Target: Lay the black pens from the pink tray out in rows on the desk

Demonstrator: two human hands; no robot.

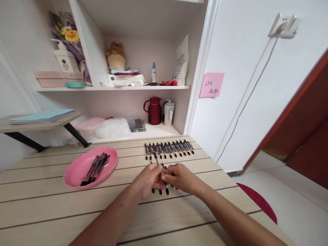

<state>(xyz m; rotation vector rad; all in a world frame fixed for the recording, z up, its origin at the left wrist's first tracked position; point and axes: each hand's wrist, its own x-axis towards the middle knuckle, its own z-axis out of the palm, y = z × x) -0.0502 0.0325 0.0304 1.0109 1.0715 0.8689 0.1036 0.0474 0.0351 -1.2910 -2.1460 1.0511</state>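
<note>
My left hand (150, 179) and my right hand (179, 177) meet over the wooden table, both closed with fingertips around one slim pen (156, 159). Its dark tip points away from me, toward the back row. Beneath my hands lie a few more pens (167, 190), partly hidden, their black ends showing on the near side. Beyond them, several black-and-clear pens (169, 148) lie side by side in a long row. To the left, a pink scalloped dish (71, 171) holds several dark pens (96, 167) in a loose bundle.
Behind the table stands a white shelf (143, 87) with a red jug (154, 111), a pale tumbler (168, 112) and a plastic-wrapped bundle (112, 128). A raised wooden stand (69, 118) occupies the left. The table's right edge drops to the floor near a red round mat (258, 201).
</note>
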